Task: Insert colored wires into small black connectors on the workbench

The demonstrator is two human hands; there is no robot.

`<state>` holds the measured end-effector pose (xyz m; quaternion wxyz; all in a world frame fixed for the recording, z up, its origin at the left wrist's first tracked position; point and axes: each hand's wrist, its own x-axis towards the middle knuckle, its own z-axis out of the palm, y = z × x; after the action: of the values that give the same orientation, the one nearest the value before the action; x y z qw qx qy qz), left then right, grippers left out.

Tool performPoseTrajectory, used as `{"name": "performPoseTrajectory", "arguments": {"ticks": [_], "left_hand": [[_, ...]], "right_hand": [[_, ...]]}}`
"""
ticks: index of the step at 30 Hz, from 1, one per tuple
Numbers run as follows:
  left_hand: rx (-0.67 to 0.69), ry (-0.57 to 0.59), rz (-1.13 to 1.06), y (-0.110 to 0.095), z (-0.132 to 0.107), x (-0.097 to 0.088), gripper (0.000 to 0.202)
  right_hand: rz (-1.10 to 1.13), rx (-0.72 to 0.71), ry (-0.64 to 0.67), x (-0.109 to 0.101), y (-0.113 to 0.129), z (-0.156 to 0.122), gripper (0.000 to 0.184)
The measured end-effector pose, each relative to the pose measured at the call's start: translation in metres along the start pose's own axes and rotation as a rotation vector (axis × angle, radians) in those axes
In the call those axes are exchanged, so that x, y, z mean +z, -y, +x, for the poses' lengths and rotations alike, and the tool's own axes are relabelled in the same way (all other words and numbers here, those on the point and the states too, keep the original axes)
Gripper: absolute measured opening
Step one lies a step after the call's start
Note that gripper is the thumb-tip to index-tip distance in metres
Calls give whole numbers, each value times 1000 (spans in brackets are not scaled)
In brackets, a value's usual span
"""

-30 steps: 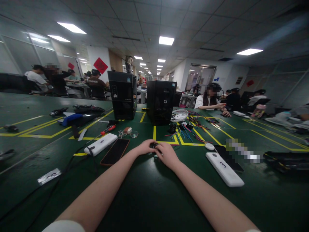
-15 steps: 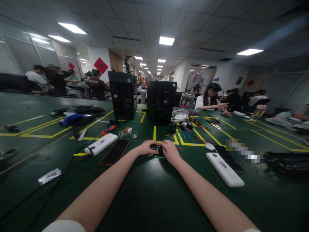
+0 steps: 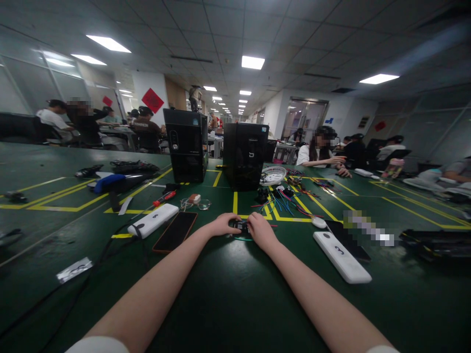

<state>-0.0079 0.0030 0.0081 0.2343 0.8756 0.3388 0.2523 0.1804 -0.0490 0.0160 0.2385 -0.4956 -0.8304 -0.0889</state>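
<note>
Between my two hands, on the green table (image 3: 235,294), sits a small black part with coloured wires (image 3: 241,227), its exact kind too small to make out. My left hand (image 3: 225,224) grips its left side, thumb and fingers curved around it. From the other side my right hand (image 3: 258,227) closes on it, with the fingertips partly hidden behind the knuckles. A green wire shows below the part and a red one pokes out to the right. Just left of my left hand lies a phone (image 3: 175,232) with a dark screen.
Two black computer towers (image 3: 246,156) stand ahead. Loose coloured wires (image 3: 282,200) and a white basket (image 3: 273,174) lie beyond my right hand. White power banks (image 3: 341,257) flank both arms. Glasses (image 3: 201,203) and a red screwdriver (image 3: 164,198) are left. A co-worker (image 3: 320,149) sits across the table.
The view has shifted very slightly. Both hands stay in place around the small black part, which shows a little more between them.
</note>
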Motion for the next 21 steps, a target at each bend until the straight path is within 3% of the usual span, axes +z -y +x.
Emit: {"name": "performPoseTrajectory", "arguments": {"ticks": [21], "left_hand": [[11, 2, 8, -1, 0, 0, 38]], "right_hand": [[55, 37, -49, 7, 2, -1, 12]]}}
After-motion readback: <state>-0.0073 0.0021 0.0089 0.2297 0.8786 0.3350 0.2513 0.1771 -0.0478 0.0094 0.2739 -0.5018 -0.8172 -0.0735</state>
